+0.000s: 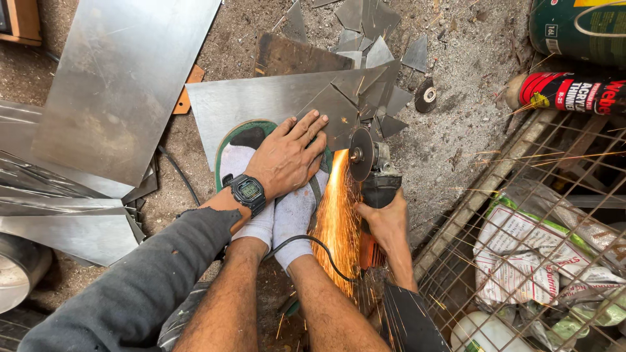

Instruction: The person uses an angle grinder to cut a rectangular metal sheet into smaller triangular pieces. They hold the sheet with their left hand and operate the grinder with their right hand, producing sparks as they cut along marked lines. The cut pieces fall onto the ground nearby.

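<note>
My right hand (386,220) grips the body of an angle grinder (373,171). Its disc (360,154) is cutting a steel sheet (261,98) that lies on the ground, and orange sparks (337,215) spray back toward me. My left hand (287,156), with a dark digital watch (248,191) on the wrist, presses flat on my socked feet (280,212) in green sandals, which stand on the sheet. The grinder's black cable (319,248) loops over my right ankle.
Several triangular steel offcuts (368,39) lie scattered beyond the sheet, with a spare disc (426,95) on the dirt. Larger metal sheets (117,78) lie at left. A wire mesh crate (541,248) with bags and cans (574,91) stands at right.
</note>
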